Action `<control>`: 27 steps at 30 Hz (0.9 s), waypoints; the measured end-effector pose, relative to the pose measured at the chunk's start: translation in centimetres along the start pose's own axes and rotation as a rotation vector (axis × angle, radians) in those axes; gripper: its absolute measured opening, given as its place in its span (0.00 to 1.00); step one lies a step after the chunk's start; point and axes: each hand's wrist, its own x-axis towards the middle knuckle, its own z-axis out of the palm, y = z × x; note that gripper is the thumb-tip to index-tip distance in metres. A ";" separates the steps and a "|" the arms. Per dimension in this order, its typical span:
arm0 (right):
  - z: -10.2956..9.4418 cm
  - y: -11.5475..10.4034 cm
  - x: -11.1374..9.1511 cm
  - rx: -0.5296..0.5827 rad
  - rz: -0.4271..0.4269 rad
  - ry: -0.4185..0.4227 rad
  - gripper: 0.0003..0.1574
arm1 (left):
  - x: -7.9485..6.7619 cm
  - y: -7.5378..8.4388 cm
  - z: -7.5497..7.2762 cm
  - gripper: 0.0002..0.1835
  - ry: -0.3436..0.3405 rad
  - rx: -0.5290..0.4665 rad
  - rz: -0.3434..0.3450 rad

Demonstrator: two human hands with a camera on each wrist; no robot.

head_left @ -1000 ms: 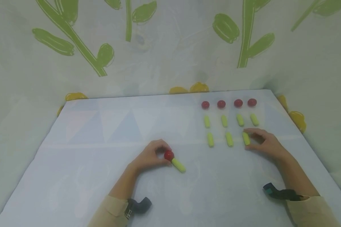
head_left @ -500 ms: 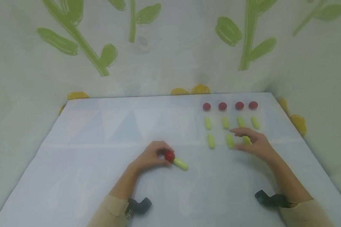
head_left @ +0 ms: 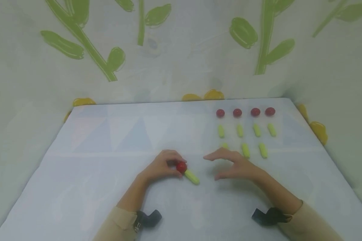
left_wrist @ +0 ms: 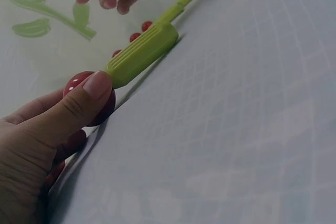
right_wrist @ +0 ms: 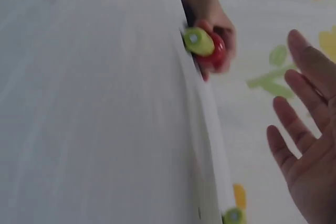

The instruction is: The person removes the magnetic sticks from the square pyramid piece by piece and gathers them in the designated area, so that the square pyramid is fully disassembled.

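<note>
My left hand (head_left: 161, 166) pinches a glossy red ball (head_left: 181, 167) between thumb and fingers, low over the table. A ribbed yellow-green stick (head_left: 192, 177) is joined to the ball and points down to the right. In the left wrist view the thumb presses the ball (left_wrist: 79, 81) right beside the end of the stick (left_wrist: 144, 53). My right hand (head_left: 236, 165) is in the air to the right of the stick, thumb and fingers spread apart, holding nothing. It partly covers one yellow-green stick (head_left: 225, 146) behind it.
On the table's (head_left: 108, 187) right side, a back row of several red balls (head_left: 237, 112) lies apart. Two rows of yellow-green sticks, one with a stick (head_left: 257, 130) and one with a stick (head_left: 263, 150), lie in front. A wall (head_left: 181, 60) with painted plants stands behind.
My right hand has left the yellow-green stick at the row's right end, which stays on the table, and has swung left toward the left hand. The left hand keeps its hold nearly still.
</note>
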 end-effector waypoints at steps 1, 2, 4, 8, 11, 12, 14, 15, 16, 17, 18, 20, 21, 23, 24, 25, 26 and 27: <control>0.4 0.0 0.4 0.010 0.004 -0.038 0.34 | 0.1 0.0 0.0 0.24 -0.003 0.003 0.003; 0.7 0.0 0.8 0.015 -0.008 -0.073 0.35 | 0.1 -0.1 0.1 0.23 -0.006 0.004 0.008; 1.4 0.2 1.5 0.017 -0.055 -0.126 0.33 | 0.2 0.0 0.1 0.23 -0.009 0.006 0.012; 2.8 0.9 2.8 0.019 -0.157 -0.165 0.29 | 0.2 0.1 -0.1 0.23 -0.002 0.016 0.029; 3.6 1.4 3.3 0.060 -0.178 -0.170 0.28 | 0.2 0.2 -0.2 0.23 0.004 0.020 0.048; 3.9 1.5 3.4 0.080 -0.168 -0.179 0.28 | 0.2 0.2 -0.2 0.23 0.006 0.020 0.048; 4.3 1.8 3.6 0.106 -0.158 -0.196 0.28 | 0.2 0.3 -0.2 0.24 0.009 0.017 0.056; 4.4 1.9 3.6 0.105 -0.149 -0.206 0.29 | 0.2 0.3 -0.1 0.24 0.012 0.020 0.052; 4.6 2.0 3.7 0.103 -0.140 -0.218 0.29 | 0.2 0.4 -0.1 0.24 0.014 0.022 0.046; 4.7 2.1 3.8 0.098 -0.132 -0.229 0.29 | 0.2 0.4 -0.1 0.25 0.015 0.024 0.039; 4.8 2.2 3.8 0.082 -0.128 -0.239 0.29 | 0.2 0.5 -0.1 0.25 0.016 0.029 0.030; 4.9 2.3 3.9 0.046 -0.137 -0.255 0.29 | 0.2 0.7 0.0 0.24 0.016 0.034 0.014; 4.9 2.3 3.9 0.038 -0.128 -0.265 0.29 | 0.3 0.9 -0.1 0.24 0.015 0.033 0.011; 4.9 2.4 4.0 0.023 -0.135 -0.280 0.29 | 0.3 1.7 -0.3 0.23 0.012 0.029 0.009; 4.9 2.5 4.0 0.024 -0.129 -0.289 0.29 | 0.4 2.2 -0.5 0.23 0.011 0.028 0.014; 4.8 2.6 4.0 0.031 -0.127 -0.296 0.29 | 0.4 2.7 -0.6 0.23 0.011 0.026 0.017; 4.8 2.6 4.0 0.040 -0.122 -0.303 0.29 | 0.4 3.1 -0.8 0.22 0.013 0.026 0.028; 4.8 2.7 4.1 0.042 -0.125 -0.307 0.28 | 0.4 3.4 -0.9 0.22 0.015 0.027 0.035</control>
